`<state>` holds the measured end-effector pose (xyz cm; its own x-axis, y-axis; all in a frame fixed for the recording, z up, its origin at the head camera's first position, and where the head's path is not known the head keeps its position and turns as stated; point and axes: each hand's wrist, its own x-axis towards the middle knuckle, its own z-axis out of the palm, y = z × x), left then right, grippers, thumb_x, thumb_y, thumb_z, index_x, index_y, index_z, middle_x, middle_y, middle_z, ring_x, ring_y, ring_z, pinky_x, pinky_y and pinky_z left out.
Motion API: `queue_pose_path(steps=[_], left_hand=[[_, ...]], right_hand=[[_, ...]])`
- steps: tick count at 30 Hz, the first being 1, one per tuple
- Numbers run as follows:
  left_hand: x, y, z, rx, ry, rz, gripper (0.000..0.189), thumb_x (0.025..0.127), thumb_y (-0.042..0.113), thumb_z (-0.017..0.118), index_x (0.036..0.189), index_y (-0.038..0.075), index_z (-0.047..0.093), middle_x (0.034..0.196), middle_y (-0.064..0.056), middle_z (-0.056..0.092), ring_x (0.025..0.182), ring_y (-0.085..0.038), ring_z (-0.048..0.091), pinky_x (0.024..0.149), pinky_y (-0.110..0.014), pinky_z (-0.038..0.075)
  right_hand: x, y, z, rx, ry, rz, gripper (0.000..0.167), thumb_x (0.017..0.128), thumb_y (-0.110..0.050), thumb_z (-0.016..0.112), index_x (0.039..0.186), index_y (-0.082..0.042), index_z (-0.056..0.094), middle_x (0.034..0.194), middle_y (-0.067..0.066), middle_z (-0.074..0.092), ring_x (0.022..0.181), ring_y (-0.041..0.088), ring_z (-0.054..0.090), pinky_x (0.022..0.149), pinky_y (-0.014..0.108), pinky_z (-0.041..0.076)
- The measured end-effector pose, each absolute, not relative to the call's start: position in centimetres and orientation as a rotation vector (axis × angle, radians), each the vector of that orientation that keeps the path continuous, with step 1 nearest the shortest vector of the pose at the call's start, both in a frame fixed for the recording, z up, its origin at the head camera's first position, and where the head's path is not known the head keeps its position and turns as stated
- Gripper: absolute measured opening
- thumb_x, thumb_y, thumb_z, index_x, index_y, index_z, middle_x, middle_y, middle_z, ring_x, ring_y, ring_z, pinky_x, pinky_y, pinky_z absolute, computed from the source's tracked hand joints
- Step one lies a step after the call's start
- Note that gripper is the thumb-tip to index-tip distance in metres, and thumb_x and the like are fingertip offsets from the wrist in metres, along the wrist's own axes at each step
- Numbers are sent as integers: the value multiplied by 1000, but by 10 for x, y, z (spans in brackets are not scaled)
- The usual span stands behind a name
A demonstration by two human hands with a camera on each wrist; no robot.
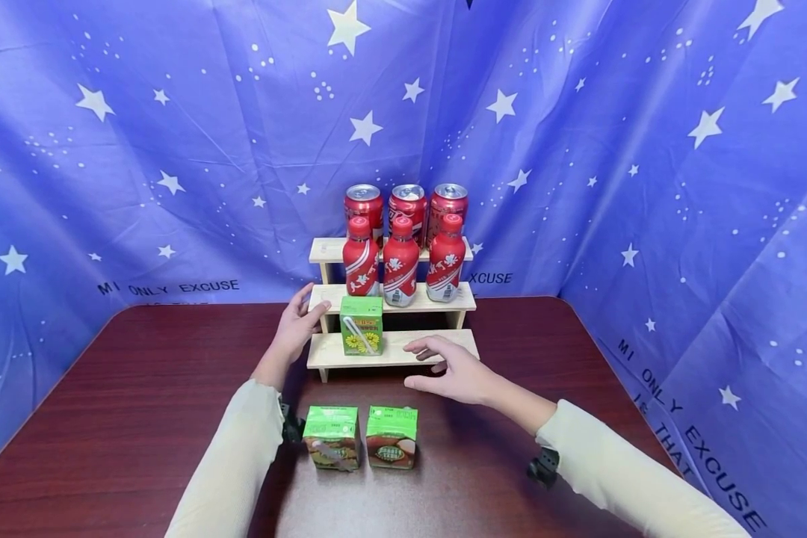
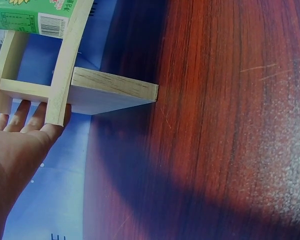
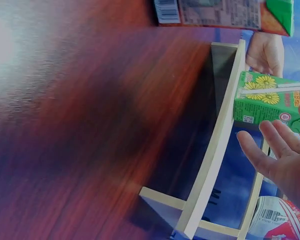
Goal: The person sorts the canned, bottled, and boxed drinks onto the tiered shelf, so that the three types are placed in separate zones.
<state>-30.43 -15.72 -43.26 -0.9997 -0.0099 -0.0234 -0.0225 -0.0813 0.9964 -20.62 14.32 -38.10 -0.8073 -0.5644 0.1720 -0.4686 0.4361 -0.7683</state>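
Observation:
A three-tier wooden stand stands on the table. At its left end my left hand holds the side, thumb by the middle tier; the left wrist view shows the fingers at the wooden end frame. One green juice box with yellow flowers and a straw stands upright on the bottom tier, towards the left. My right hand hovers before the right half of that tier, fingers spread and holding nothing. In the right wrist view, its fingers are near the green box.
Two green-topped brown drink boxes stand on the dark red table in front of the stand. Three red bottles line the middle tier. Three red cans fill the top tier. A blue starry curtain hangs behind.

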Motion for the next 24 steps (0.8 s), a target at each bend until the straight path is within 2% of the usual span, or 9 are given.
queue_pose_path(steps=[8, 12, 24], left_hand=[[-303, -157, -431, -22, 2136, 2300, 68, 95, 16, 55, 151, 14, 16, 147, -16, 38, 90, -1, 55, 100, -49, 40], [-303, -158, -431, -26, 2161, 2281, 68, 95, 17, 55, 150, 15, 16, 147, -16, 38, 91, -1, 55, 98, -48, 41], [-303, -158, -432, -40, 2160, 2277, 67, 95, 17, 55, 150, 17, 17, 147, -15, 38, 94, -5, 55, 98, -48, 40]], right_hand=[[-188, 153, -385, -999, 2561, -1245, 43, 82, -34, 71, 120, -18, 57, 117, -2, 60, 109, 23, 56, 87, 41, 50], [-180, 155, -392, -1085, 2572, -1211, 44, 81, -35, 73, 120, -22, 57, 117, -6, 61, 109, 22, 57, 91, 38, 48], [-163, 159, -411, -1230, 2517, -1222, 50, 77, -33, 77, 121, -17, 56, 117, 4, 64, 104, 18, 60, 89, 34, 49]])
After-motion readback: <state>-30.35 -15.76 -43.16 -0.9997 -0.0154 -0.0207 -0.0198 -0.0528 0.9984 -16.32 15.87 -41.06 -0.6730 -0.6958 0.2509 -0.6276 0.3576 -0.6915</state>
